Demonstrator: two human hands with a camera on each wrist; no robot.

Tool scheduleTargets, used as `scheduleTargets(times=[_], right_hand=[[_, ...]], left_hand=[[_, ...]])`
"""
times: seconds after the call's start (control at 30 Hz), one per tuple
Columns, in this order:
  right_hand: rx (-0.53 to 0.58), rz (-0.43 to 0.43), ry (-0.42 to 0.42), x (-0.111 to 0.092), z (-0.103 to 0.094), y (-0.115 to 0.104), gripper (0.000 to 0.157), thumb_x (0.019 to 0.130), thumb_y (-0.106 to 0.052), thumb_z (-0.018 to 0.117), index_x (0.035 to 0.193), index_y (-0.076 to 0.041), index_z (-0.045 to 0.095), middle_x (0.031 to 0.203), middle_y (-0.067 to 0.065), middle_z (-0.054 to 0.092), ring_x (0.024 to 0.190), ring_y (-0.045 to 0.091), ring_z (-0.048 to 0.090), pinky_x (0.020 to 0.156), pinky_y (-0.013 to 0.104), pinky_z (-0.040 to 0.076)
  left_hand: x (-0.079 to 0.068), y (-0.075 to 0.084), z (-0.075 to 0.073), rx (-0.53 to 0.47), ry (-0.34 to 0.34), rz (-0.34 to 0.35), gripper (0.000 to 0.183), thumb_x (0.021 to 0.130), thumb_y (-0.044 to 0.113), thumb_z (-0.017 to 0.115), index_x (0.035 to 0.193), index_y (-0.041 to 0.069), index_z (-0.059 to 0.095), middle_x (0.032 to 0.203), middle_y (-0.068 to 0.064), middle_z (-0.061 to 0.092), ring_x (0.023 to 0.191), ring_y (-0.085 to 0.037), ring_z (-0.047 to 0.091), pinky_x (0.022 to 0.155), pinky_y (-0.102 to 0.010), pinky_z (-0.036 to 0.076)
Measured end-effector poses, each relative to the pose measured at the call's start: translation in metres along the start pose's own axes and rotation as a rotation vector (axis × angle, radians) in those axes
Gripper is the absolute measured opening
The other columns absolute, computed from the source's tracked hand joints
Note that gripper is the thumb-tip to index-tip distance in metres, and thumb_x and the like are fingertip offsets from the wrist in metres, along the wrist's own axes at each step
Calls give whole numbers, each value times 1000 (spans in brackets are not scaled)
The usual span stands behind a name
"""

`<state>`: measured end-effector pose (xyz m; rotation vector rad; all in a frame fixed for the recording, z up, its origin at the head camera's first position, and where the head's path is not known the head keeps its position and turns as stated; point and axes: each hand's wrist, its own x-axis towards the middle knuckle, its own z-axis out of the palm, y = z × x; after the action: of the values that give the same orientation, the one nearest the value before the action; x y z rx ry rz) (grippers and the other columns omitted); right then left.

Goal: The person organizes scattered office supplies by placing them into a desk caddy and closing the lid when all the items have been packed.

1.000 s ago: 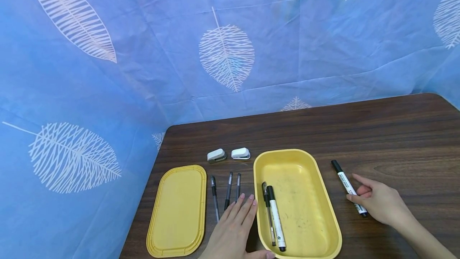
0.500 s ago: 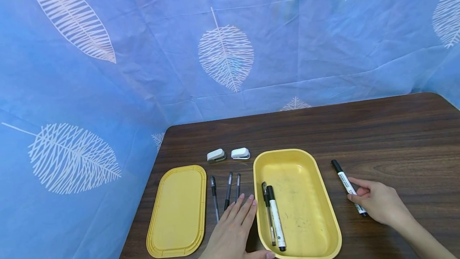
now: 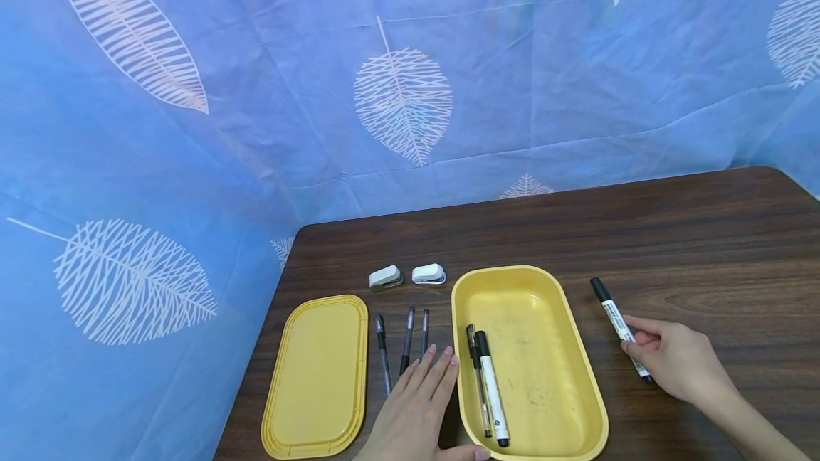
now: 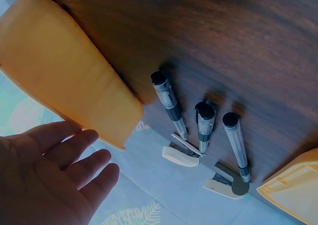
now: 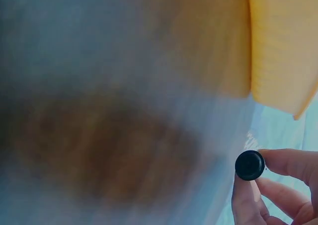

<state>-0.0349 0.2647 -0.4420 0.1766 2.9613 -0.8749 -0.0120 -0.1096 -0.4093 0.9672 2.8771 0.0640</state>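
My right hand [image 3: 685, 361] pinches a white marker [image 3: 616, 320] with a black cap between thumb and fingers, right of the yellow box [image 3: 532, 368]. Its black end [image 5: 250, 165] faces the right wrist camera. My left hand [image 3: 416, 404] lies with straight fingers along the box's left side, the thumb at its near rim. Inside the box, against the left wall, a second white marker [image 3: 492, 397] lies beside a clear pen [image 3: 480, 386]. Left of the box are three pens, a left one [image 3: 383, 354], a middle one [image 3: 408, 340] and a right one [image 3: 425, 329], partly covered by my left hand.
A flat yellow lid [image 3: 317, 375] lies at the table's left. Behind the pens sit two small staplers, a greyish one [image 3: 386, 277] and a white one [image 3: 428, 274]. The dark wooden table [image 3: 673, 233] ends at a blue leaf-patterned cloth [image 3: 288, 91].
My right hand's fingers have closed in on the marker, and its capped end has shifted slightly away from me. The left hand and the box have stayed put.
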Motion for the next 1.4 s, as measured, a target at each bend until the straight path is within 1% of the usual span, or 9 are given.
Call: scheduleTargets(times=[0.1,0.23,0.4,0.47,0.67,0.73,0.97,1.23,1.4], right_hand=[[7,-11,26,-1,-4,-4,47,88,-22,67,125,6,60,84,4,71,66,6,55,51,22,37],[4,-32,82,-2,-8,-10,46,88,-23,68,124,5,62,82,4,72,65,2,56,52,23,39],[18,-54,154,-5,-13,-21,44,86,-24,71,122,1,65,80,0,73,66,-11,51,57,29,43],[26,-57,168,-7,-15,-25,44,86,-25,71,122,-1,66,80,-2,73,66,-16,48,58,28,43],[47,-46,163,-12,-20,-38,46,87,-28,70,125,-2,64,83,-2,73,68,-14,47,55,20,36],[52,-44,163,-13,-21,-41,47,88,-28,70,126,-2,63,83,-1,73,66,-14,47,53,21,34],[63,-59,191,-14,-21,-50,45,87,-29,71,125,-5,65,82,-2,74,63,-14,45,52,22,32],[83,-69,203,-15,-21,-61,45,87,-31,71,124,-6,66,83,-2,73,64,-12,46,49,24,31],[103,-85,230,-15,-20,-68,44,85,-30,73,123,-8,67,82,-2,73,67,-16,45,49,24,31]], left_hand=[[0,0,0,-9,-5,-4,100,83,83,34,155,14,23,160,-3,28,148,-23,27,113,-45,36],[1,0,0,-20,-6,-4,100,83,82,35,155,14,22,160,-3,28,148,-23,27,113,-45,36],[1,-1,1,-10,8,6,100,83,82,35,155,13,23,160,-4,29,148,-24,28,113,-45,36],[0,-1,1,0,16,9,100,83,82,34,155,13,24,159,-4,30,147,-24,29,113,-45,37],[0,-1,2,15,28,14,101,83,84,30,155,12,25,159,-4,30,147,-23,29,112,-45,37],[0,-1,3,21,35,18,101,83,84,29,154,12,25,159,-4,31,147,-23,30,112,-44,38],[-2,-1,5,93,102,42,101,83,84,28,153,11,29,156,-5,35,145,-23,34,110,-41,41],[-2,-2,5,60,76,35,101,83,84,27,154,12,26,157,-5,34,146,-23,32,110,-42,40],[-2,-2,5,50,71,35,101,83,84,27,154,12,26,158,-5,33,146,-24,32,110,-43,40]])
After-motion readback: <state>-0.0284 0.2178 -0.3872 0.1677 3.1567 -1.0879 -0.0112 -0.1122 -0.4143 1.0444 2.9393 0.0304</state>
